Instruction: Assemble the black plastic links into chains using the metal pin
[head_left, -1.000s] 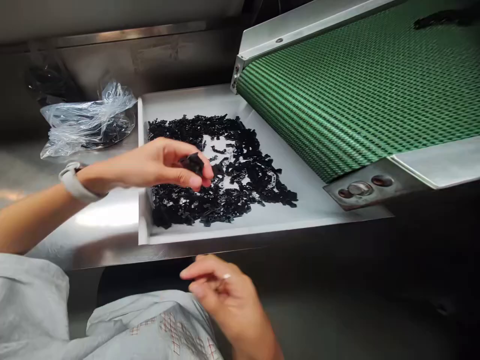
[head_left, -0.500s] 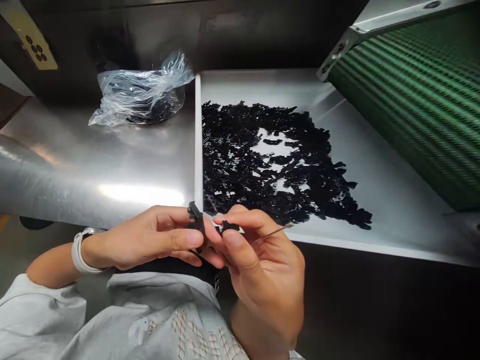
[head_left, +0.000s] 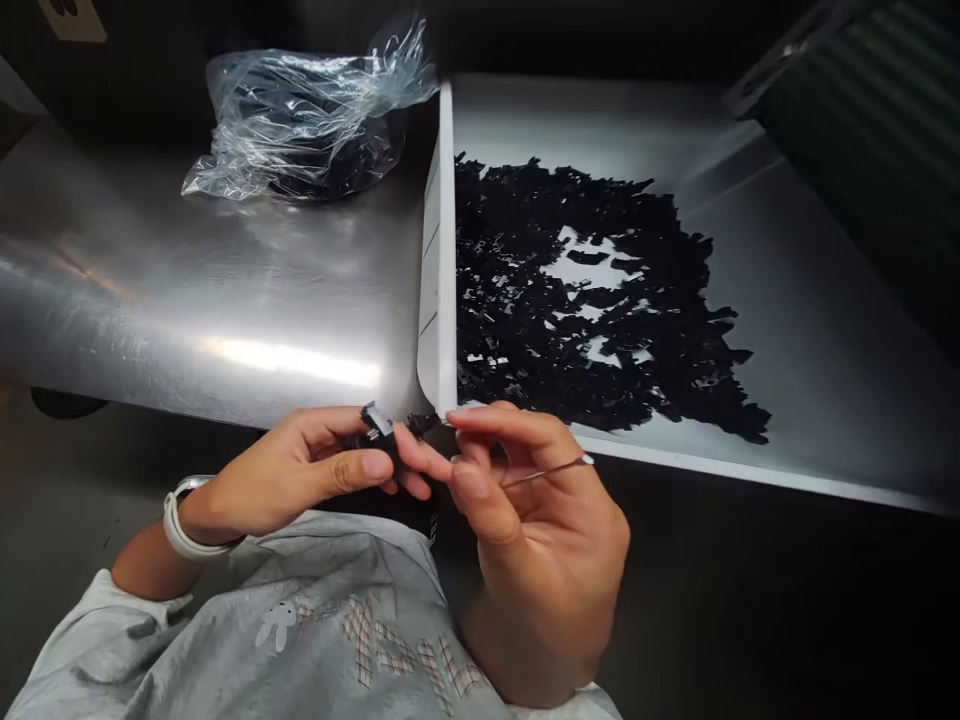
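Note:
My left hand is closed around a small black plastic part, pinched between thumb and fingers. A second small black piece shows just past the left fingertips, close to my right index fingertip; whether the two pieces are joined I cannot tell. My right hand has its thumb and index finger apart, the thumb touching a left fingertip. Across the right hand's curled fingers lies a thin metal rod with a pale tip; its other end is hidden.
A white-walled tray to the right holds a spread of black plastic parts. A clear plastic bag with dark contents rests on the metal bench. A green ribbed panel slants at the upper right.
My right thumb and index finger have parted from the small black piece they were pinching. The left hand's part has tilted. The view has shifted, so the tray and bag appear higher and further right.

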